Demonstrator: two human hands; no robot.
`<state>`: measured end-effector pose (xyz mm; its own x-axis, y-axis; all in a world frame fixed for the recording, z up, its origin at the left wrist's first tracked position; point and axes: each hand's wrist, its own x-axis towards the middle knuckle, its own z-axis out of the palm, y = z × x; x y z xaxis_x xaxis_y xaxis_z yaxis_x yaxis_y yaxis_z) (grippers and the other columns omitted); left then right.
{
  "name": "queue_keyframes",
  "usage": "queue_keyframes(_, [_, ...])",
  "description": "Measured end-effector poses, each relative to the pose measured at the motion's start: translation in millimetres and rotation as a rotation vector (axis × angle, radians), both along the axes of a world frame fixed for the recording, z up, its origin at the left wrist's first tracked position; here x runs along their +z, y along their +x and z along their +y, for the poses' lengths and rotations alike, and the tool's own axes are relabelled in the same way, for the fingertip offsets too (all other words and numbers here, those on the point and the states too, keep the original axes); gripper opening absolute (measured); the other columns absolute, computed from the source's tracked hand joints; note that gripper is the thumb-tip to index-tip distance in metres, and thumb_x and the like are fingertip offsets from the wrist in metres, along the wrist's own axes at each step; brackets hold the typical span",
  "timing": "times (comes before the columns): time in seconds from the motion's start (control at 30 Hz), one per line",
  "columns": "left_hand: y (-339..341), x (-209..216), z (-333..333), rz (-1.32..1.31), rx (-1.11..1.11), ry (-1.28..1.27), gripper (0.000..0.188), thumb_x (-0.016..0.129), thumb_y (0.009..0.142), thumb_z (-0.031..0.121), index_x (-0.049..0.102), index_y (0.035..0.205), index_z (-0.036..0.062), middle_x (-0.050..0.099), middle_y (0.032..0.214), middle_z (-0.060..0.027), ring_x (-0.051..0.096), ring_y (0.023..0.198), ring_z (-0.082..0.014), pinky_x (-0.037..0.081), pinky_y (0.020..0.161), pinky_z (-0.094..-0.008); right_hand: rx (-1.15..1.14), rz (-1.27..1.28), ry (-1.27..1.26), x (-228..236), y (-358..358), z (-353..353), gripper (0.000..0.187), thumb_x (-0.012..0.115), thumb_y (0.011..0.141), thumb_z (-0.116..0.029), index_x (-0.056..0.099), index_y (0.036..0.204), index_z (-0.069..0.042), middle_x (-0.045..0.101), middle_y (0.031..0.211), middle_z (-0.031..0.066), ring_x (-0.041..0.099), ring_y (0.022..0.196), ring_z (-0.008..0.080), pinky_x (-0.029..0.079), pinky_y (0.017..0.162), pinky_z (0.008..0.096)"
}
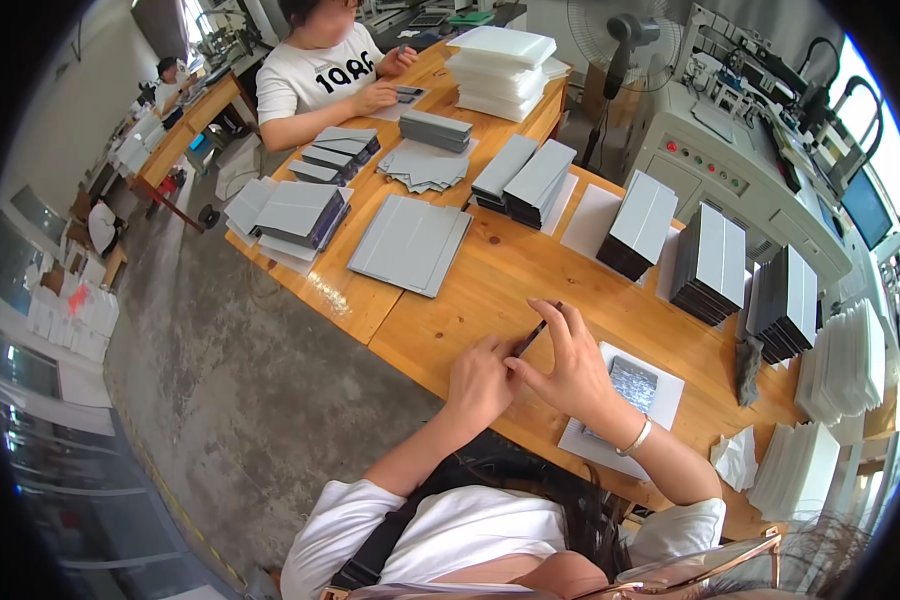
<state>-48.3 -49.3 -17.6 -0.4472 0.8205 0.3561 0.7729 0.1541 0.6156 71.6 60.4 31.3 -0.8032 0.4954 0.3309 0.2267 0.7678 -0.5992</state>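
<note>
Over the near part of the wooden table, my left hand point(482, 383) and my right hand point(573, 372) hold a thin dark flat piece point(536, 332) between them, turned nearly edge-on. My left fingers are closed at its lower end. Thumb and fingers of my right hand reach along its length to the upper end. Which side of the piece faces me is hard to make out. Beside my right forearm lies a white sheet point(664, 402) with a shiny silvery rectangular panel point(633, 384) on it, partly hidden by my wrist.
Grey panel stacks point(638, 222) line the table's far right side. A large flat grey board point(410, 245) lies left of centre, near more stacks point(300, 212). White foam sheets point(838, 362) and crumpled paper point(736, 458) are at right. A co-worker point(322, 75) works across the table.
</note>
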Motion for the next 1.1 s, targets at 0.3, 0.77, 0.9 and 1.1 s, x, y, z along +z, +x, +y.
queue_keyframes(0.3, [-8.0, -9.8, 3.1, -0.039, -0.063, -0.008, 0.018, 0.07, 0.081, 0.01, 0.068, 0.097, 0.0009, 0.065, 0.087, -0.0172, 0.065, 0.082, -0.0377, 0.053, 0.071, -0.0469, -0.026, 0.035, 0.123, 6.4, -2.7, 0.1, 0.083, 0.082, 0.079, -0.031, 0.04, 0.145, -0.003, 0.048, 0.134, 0.0264, 0.055, 0.121, 0.0416, 0.048, 0.1, 0.0465])
queue_keyframes(0.77, [-5.0, -5.1, 6.7, -0.011, 0.004, -0.055, 0.013, 0.072, 0.08, 0.014, 0.067, 0.088, 0.0035, 0.063, 0.08, -0.0145, 0.064, 0.077, -0.0361, 0.052, 0.069, -0.046, 0.783, 1.041, -0.944, 170.0, 48.9, -26.6, 0.067, 0.048, 0.097, -0.04, 0.016, 0.149, -0.01, 0.051, 0.13, 0.0143, 0.069, 0.084, 0.0299, 0.051, 0.093, 0.0516])
queue_keyframes(0.9, [-4.0, -8.2, 7.2, -0.02, 0.024, -0.025, 0.014, 0.072, 0.08, 0.014, 0.067, 0.088, 0.0035, 0.064, 0.082, -0.0139, 0.064, 0.077, -0.0361, 0.052, 0.068, -0.0462, 0.615, 1.134, -0.8, 150.4, 52.6, -11.6, 0.052, 0.051, 0.094, -0.026, 0.032, 0.139, -0.01, 0.054, 0.124, 0.0124, 0.066, 0.09, 0.0279, 0.049, 0.093, 0.0466])
queue_keyframes(1.1, [-4.8, -20.3, 7.3, 0.021, 0.002, 0.104, 0.014, 0.071, 0.081, 0.015, 0.067, 0.088, 0.0041, 0.063, 0.084, -0.0138, 0.065, 0.08, -0.0357, 0.053, 0.069, -0.0467, 0.101, 1.383, -0.209, 132.4, 21.3, 41.3, 0.037, 0.057, 0.088, -0.004, 0.057, 0.125, -0.008, 0.06, 0.114, 0.0096, 0.061, 0.099, 0.0249, 0.047, 0.095, 0.0391])
